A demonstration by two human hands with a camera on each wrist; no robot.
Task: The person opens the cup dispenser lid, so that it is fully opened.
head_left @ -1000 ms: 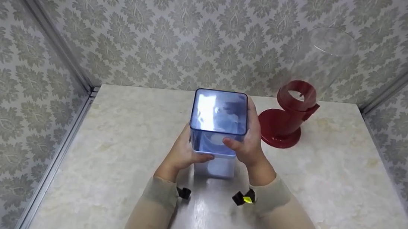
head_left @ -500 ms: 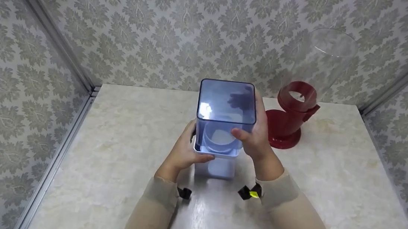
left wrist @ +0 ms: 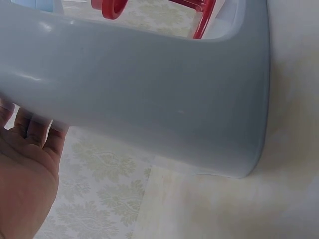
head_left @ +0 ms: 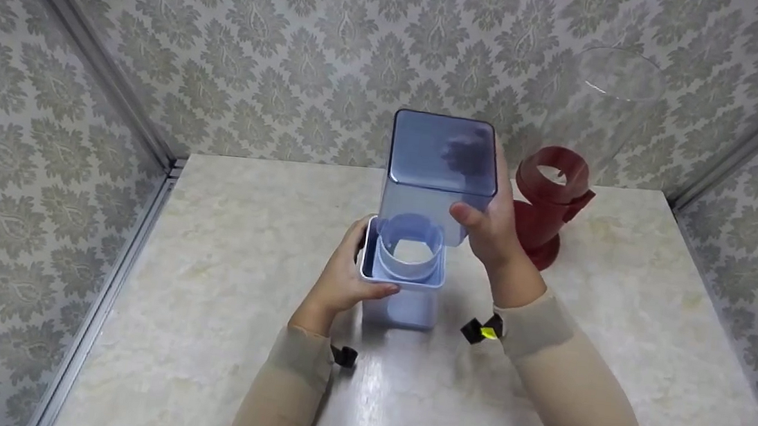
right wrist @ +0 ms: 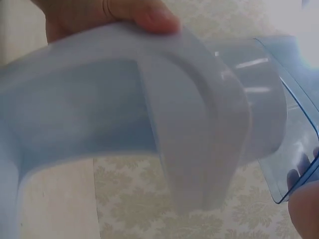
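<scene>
The right hand (head_left: 492,227), thumb and fingers clasped about the clear blue square container (head_left: 444,153), has raised it above the pale blue stand (head_left: 405,306), which it covered a second ago; the stand's round collar (head_left: 409,264) now shows. The left hand (head_left: 341,279) still grips the stand's rim. Beneath is a pale marbled tabletop (head_left: 240,283); behind, damask-patterned wallpaper (head_left: 338,63) and, to the right, a red stand (head_left: 551,195).

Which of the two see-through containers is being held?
The square blue-tinted container, gripped by the right hand; the round clear container rises from the red stand, untouched.
</scene>
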